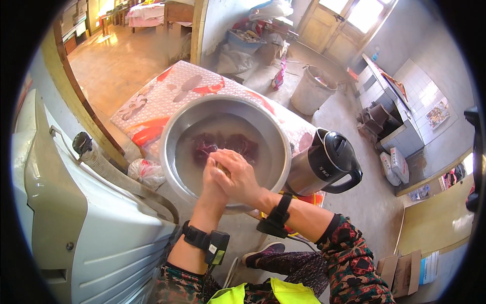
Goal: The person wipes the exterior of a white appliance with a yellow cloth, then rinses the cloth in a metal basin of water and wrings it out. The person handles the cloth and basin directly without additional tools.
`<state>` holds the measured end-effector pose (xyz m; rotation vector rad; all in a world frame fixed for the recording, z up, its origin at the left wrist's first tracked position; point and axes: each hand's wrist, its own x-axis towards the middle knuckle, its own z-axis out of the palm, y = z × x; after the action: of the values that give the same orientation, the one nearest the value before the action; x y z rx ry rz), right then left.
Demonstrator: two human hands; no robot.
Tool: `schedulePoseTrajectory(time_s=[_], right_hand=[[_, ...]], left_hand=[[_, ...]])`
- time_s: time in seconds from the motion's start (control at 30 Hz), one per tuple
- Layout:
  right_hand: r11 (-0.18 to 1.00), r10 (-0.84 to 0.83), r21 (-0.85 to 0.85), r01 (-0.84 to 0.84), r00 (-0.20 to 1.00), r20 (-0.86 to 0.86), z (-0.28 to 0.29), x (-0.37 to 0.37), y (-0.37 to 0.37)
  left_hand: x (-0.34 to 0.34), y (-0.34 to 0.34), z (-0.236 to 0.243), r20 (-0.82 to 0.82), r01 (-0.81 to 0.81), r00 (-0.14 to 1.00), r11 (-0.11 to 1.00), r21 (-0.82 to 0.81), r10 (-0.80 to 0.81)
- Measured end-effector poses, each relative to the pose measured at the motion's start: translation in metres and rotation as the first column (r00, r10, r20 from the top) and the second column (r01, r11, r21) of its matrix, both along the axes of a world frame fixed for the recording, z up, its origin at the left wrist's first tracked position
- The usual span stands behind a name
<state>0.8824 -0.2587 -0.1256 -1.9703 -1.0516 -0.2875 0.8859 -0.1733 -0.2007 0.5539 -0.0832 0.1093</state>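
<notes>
A wide metal basin point(173, 175) holds cloudy water with a bunched dark red cloth point(243, 147) partly under the surface. Over the near half of the basin, my left hand point(213, 183) and my right hand point(240, 177) are clasped together. The right hand lies across the left, with its fingers curled. A small yellow-brown patch of something shows between them, but its kind is hidden. Beyond the fingertips lies the cloth; whether they touch it is hard to tell.
The basin sits on a small table with a red-and-white patterned cover point(174, 83). An electric kettle point(324, 162) stands right of the basin. A white ribbed appliance with a hose point(114, 167) is close on the left. Farther back is a waste bin point(314, 91).
</notes>
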Motion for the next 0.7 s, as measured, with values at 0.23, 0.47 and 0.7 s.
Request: schedulePoseTrajectory(time_s=[0.23, 0.47, 0.7], right_hand=[[0.968, -0.091, 0.159, 0.192, 0.866, -0.492, 0.007, 0.009, 0.026], [0.962, -0.107, 0.17, 0.213, 0.869, -0.484, 0.015, 0.023, 0.032], [0.993, -0.028, 0.081, 0.081, 0.857, -0.514, 0.025, 0.042, 0.007]], left_hand=[[-0.017, -0.011, 0.014, -0.303, -0.22, 0.933, 0.974, -0.06, 0.193], [-0.019, -0.003, 0.051, -0.561, -0.232, 0.77, 0.952, 0.198, 0.304], [-0.024, 0.019, 0.052, -0.225, -0.13, 0.793, 0.517, 0.846, 0.567]])
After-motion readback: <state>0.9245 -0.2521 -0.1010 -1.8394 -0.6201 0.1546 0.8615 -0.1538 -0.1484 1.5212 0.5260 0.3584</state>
